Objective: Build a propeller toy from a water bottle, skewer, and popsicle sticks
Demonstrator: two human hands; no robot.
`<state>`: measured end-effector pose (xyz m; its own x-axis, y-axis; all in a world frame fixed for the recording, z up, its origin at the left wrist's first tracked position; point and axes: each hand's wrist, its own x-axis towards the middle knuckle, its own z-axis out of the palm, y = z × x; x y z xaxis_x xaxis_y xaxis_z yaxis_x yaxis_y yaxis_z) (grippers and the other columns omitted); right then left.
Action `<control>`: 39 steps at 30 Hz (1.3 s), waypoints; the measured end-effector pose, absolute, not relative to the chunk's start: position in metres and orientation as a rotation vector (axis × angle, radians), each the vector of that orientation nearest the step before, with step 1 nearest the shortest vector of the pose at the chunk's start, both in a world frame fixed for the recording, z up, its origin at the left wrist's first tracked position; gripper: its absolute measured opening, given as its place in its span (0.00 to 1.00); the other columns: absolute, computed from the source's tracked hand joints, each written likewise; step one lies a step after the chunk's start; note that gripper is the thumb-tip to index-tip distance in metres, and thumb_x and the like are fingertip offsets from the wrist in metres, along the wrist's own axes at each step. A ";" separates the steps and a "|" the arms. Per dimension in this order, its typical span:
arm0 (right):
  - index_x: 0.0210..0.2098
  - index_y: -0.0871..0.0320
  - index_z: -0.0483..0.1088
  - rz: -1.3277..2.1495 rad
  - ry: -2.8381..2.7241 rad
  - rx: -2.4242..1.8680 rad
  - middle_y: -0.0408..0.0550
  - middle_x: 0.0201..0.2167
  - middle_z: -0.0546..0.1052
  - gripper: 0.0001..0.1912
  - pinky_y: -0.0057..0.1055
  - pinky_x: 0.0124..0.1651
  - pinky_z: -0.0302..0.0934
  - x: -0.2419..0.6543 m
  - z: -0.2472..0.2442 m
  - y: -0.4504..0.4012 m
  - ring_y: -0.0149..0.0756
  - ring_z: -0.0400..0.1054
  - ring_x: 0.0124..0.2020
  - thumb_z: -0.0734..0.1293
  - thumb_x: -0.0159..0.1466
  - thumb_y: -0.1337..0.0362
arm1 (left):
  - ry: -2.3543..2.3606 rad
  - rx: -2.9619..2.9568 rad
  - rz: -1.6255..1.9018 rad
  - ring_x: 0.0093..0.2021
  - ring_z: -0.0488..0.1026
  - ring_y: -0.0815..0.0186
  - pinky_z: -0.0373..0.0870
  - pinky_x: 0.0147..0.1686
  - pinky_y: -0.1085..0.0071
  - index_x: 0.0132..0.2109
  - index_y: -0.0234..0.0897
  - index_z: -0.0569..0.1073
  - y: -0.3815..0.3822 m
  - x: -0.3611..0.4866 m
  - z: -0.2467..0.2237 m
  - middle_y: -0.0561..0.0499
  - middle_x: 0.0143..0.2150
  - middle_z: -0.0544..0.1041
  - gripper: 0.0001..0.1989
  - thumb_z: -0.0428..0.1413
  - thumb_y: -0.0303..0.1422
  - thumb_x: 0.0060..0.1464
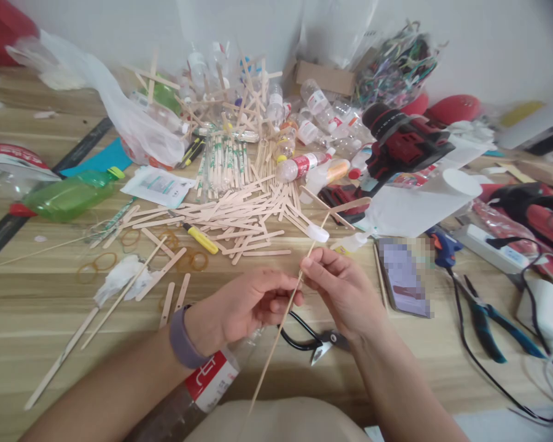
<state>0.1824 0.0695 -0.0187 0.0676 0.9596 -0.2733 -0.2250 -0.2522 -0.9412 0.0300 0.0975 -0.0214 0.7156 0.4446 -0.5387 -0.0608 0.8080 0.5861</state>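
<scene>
A thin bamboo skewer (276,334) slants between my hands, its lower end towards my lap. My right hand (343,291) pinches it near the upper part between thumb and forefinger. Just below that grip, the fingers of my left hand (253,301) are curled together against the skewer. A small white piece (317,233) appears around the skewer above my fingers, and a flat wooden stick (350,205) crosses near its top. Black-handled scissors (329,341) lie under the hands. A bottle with a red label (212,380) lies beneath my left forearm.
Flat wooden sticks (239,215) are heaped ahead, with plastic bottles (316,98) behind. A yellow utility knife (201,238) lies left. On the right are a red drill (405,141), a phone (403,276), a blue glue gun (445,245) and pliers (493,325) near cables.
</scene>
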 end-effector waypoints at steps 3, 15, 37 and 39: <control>0.21 0.57 0.69 1.472 -0.831 -1.253 0.36 0.15 0.65 0.18 0.25 0.21 0.57 0.179 -0.015 0.071 0.26 0.56 0.17 0.78 0.47 0.52 | 0.669 0.461 0.321 0.20 0.50 0.79 0.42 0.17 0.79 0.26 0.32 0.68 0.098 0.031 -0.025 0.55 0.24 0.69 0.10 0.61 0.34 0.41; 0.23 0.57 0.68 1.524 -0.835 -1.198 0.36 0.15 0.66 0.19 0.25 0.22 0.59 0.182 -0.018 0.070 0.26 0.62 0.16 0.77 0.50 0.52 | 0.611 0.486 0.364 0.21 0.50 0.79 0.40 0.18 0.78 0.29 0.32 0.70 0.099 0.030 -0.030 0.54 0.27 0.71 0.16 0.67 0.35 0.40; 0.23 0.56 0.66 1.373 -0.979 -1.297 0.37 0.19 0.64 0.17 0.29 0.28 0.53 0.191 -0.022 0.069 0.29 0.55 0.23 0.74 0.54 0.52 | 0.698 0.624 0.387 0.19 0.52 0.79 0.39 0.18 0.77 0.29 0.34 0.72 0.103 0.024 -0.029 0.53 0.26 0.77 0.07 0.60 0.33 0.48; 0.23 0.56 0.66 1.374 -0.975 -1.302 0.37 0.19 0.63 0.18 0.29 0.27 0.52 0.191 -0.021 0.069 0.29 0.53 0.23 0.74 0.54 0.52 | 0.711 0.627 0.392 0.19 0.52 0.79 0.40 0.19 0.78 0.29 0.33 0.72 0.102 0.024 -0.027 0.53 0.27 0.77 0.07 0.60 0.33 0.48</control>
